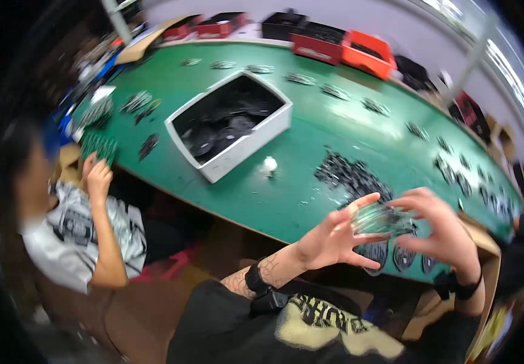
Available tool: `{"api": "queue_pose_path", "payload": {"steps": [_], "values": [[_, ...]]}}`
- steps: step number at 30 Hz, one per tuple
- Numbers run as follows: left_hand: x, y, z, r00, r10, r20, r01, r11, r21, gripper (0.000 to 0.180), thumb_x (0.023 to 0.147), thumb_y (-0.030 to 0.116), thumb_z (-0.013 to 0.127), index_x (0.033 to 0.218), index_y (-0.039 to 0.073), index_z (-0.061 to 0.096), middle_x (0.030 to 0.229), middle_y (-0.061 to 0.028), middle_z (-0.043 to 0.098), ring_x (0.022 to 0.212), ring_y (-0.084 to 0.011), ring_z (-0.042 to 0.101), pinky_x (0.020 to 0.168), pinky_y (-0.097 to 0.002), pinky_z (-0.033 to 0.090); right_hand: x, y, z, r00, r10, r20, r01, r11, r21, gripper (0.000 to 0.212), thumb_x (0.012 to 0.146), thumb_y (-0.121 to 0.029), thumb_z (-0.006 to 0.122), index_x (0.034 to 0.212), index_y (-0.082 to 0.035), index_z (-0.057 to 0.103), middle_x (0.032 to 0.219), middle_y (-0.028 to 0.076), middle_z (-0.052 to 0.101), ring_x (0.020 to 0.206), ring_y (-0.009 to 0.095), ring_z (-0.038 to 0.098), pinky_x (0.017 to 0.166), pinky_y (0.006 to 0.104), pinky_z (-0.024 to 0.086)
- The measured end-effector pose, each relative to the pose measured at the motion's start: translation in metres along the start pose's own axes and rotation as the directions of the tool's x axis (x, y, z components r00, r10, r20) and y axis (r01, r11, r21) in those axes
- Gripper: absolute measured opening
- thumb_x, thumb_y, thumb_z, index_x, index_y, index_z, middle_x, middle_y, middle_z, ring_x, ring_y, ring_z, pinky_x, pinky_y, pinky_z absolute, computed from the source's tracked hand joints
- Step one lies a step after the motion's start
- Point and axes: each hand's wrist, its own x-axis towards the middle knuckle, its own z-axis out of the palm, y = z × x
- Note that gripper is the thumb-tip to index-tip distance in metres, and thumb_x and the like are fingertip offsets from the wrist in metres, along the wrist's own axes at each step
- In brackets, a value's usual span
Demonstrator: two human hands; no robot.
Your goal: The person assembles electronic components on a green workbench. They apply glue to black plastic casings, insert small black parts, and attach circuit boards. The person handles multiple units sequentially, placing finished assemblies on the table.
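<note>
A motion-blurred bundle of greenish pieces [380, 221] is between my two hands, above the table's near right edge. My left hand [329, 239] has its fingers stretched out and spread along the bundle's left side. From the right, the fingers and thumb of my right hand [441, 227] curve around its other side; their exact contact is smeared. Just below lie dark oval parts [404, 257] near the table edge. Beyond my hands spreads a loose pile of small black pieces [350, 173].
The green table [213, 203] carries a white bin [247, 148] of black parts and rows of small bundles [336, 91]. Red boxes [316, 50] and an orange tray [368, 54] line the back. A seated person [86, 230] at left holds a green board [99, 147].
</note>
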Motion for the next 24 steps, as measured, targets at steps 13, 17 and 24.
{"api": "queue_pose_path", "payload": {"steps": [13,17,24], "values": [[-0.095,0.048,0.016,0.703,0.709,-0.064,-0.456,0.518,0.724,0.044,0.081,-0.007,0.060,0.124,-0.007,0.052,0.113,-0.0252,0.062,0.103,-0.0298,0.064,0.070,-0.0317,0.060,-0.025,0.112,0.020,0.883,0.366,-0.293,-0.198,0.858,0.474,0.022,0.084,-0.010,0.065,0.103,0.001,0.063,0.091,0.005,0.066,0.086,0.011,0.062,0.076,0.0260,0.049],[-0.092,0.047,0.013,0.563,0.770,0.301,-0.656,0.196,0.729,0.016,0.080,0.000,0.069,0.094,-0.005,0.066,0.101,-0.0218,0.068,0.097,-0.0362,0.066,0.073,-0.0386,0.057,-0.005,0.107,0.037,0.945,0.271,-0.185,-0.252,0.960,0.120,0.024,0.078,-0.009,0.067,0.100,-0.001,0.064,0.094,0.010,0.065,0.085,0.020,0.064,0.074,0.0312,0.050],[-0.080,0.061,0.024,0.537,0.596,0.597,-0.761,0.036,0.648,0.012,0.081,0.015,0.073,0.077,0.003,0.070,0.080,-0.0168,0.070,0.082,-0.0348,0.068,0.068,-0.0388,0.057,0.005,0.135,0.068,0.963,0.193,-0.190,-0.191,0.981,0.026,0.022,0.073,-0.006,0.069,0.094,-0.001,0.067,0.087,0.011,0.061,0.079,0.023,0.062,0.070,0.0333,0.051]]}}
